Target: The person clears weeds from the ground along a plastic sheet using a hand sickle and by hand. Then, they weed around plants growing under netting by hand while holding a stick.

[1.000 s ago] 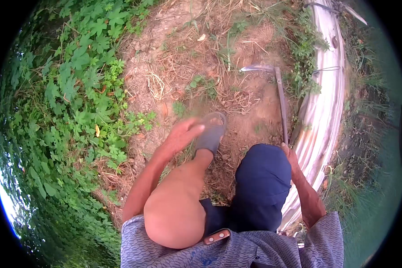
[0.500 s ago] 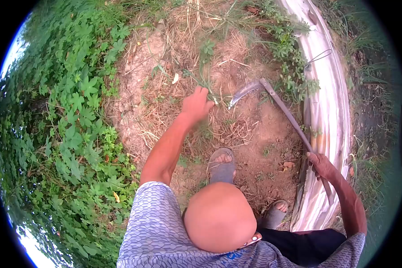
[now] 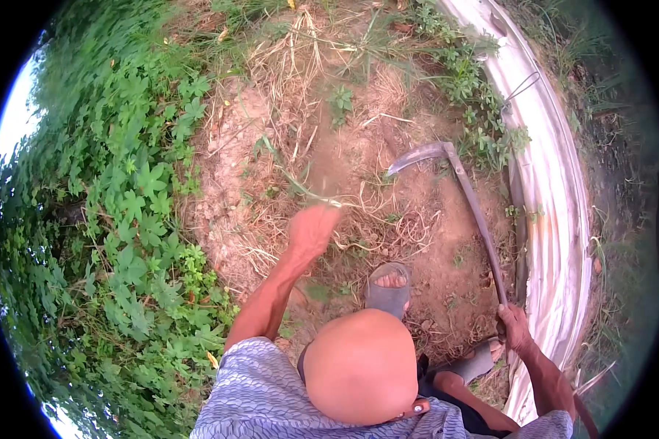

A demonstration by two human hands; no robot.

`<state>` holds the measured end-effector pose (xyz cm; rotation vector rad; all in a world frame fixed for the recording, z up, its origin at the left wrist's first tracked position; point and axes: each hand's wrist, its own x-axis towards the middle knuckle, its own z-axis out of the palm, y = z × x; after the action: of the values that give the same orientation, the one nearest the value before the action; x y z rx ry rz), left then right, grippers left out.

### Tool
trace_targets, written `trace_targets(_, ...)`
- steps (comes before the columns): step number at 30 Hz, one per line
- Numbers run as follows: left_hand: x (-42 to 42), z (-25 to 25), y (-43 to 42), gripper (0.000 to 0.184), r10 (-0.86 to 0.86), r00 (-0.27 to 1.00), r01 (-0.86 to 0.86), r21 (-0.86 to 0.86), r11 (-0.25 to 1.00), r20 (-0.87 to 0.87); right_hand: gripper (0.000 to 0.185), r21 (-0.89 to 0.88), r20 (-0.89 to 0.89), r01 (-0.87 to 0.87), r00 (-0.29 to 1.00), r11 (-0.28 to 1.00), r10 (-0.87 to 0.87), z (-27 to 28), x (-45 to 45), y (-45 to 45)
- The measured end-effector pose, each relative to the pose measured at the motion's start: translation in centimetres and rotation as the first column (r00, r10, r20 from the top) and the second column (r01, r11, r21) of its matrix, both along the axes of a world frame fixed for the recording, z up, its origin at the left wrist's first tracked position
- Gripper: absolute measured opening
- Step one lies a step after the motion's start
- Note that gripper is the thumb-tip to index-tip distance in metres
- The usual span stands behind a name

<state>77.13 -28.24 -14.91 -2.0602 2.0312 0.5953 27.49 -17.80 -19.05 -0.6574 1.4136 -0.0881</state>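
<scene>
A long-handled sickle [image 3: 478, 218] with a curved metal blade reaches out over the soil, its tip pointing left. My right hand [image 3: 516, 327] is wrapped round the lower part of its wooden handle, near the white sheeting. Over the dry ground left of the blade, my left hand [image 3: 313, 230] is closed, its fingers slightly blurred. From it sticks out a grass weed [image 3: 309, 192] with long green blades and a pale stem end. The sickle blade and the weed are apart.
Dense green leafy plants [image 3: 135, 197] fill the left side. A long white sheet [image 3: 553, 197] curves along the right, with small weeds [image 3: 476, 110] beside it. Dry straw [image 3: 304, 47] litters the soil ahead. My sandalled foot [image 3: 388, 289] stands on the dirt.
My left hand has drawn back toward me with the grass weed, away from the small green plant ahead. My right hand and the sickle have moved nearer to me, and the blade sits farther from my left hand.
</scene>
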Motion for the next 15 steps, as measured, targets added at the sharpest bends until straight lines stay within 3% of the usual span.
trace_targets(1,0.6,0.7,0.6,0.015,0.029,0.998,-0.032,-0.041,0.999,-0.056,0.044,0.017,0.018,0.087,0.996,0.996,-0.087,1.4,1.2,-0.5)
trace_targets(2,1.6,0.2,1.5,0.015,0.037,0.998,-0.040,-0.047,0.998,-0.060,0.042,-0.038,-0.010,0.068,0.998,0.997,-0.068,2.3,2.6,-1.7)
trace_targets(4,3.8,-1.4,2.7,0.015,-0.190,0.981,0.193,-0.136,0.972,0.031,0.039,-0.177,-0.062,0.086,0.993,0.980,-0.098,3.2,6.6,-5.4)
trace_targets(5,4.0,-2.0,2.9,0.015,-0.190,0.981,0.192,-0.138,0.972,0.027,0.037,-0.252,-0.082,0.108,0.988,0.962,-0.132,3.1,8.4,-7.6)
trace_targets(7,4.2,-3.3,3.2,0.043,0.206,0.978,-0.206,0.018,0.978,-0.017,0.037,-0.392,-0.078,0.139,0.980,0.909,-0.184,3.5,12.5,-12.4)
trace_targets(8,4.3,-4.4,3.1,0.043,0.207,0.978,-0.207,0.008,0.978,-0.024,0.039,-0.456,-0.054,0.153,0.978,0.877,-0.199,4.0,14.7,-15.1)
trace_targets(10,4.4,-6.1,2.3,0.042,0.387,0.920,-0.387,0.002,0.922,-0.060,0.043,-0.554,-0.036,0.166,0.974,0.816,-0.222,4.2,18.6,-20.1)
trace_targets(13,3.7,-5.8,1.8,0.040,0.391,0.920,-0.391,0.063,0.918,0.014,0.049,-0.646,-0.144,0.056,0.970,0.761,-0.194,-0.2,22.0,-23.6)
trace_targets(15,4.0,-5.5,1.9,0.041,0.398,0.918,-0.397,0.071,0.915,0.003,0.051,-0.592,-0.279,-0.083,0.954,0.801,-0.107,-3.5,23.1,-21.9)
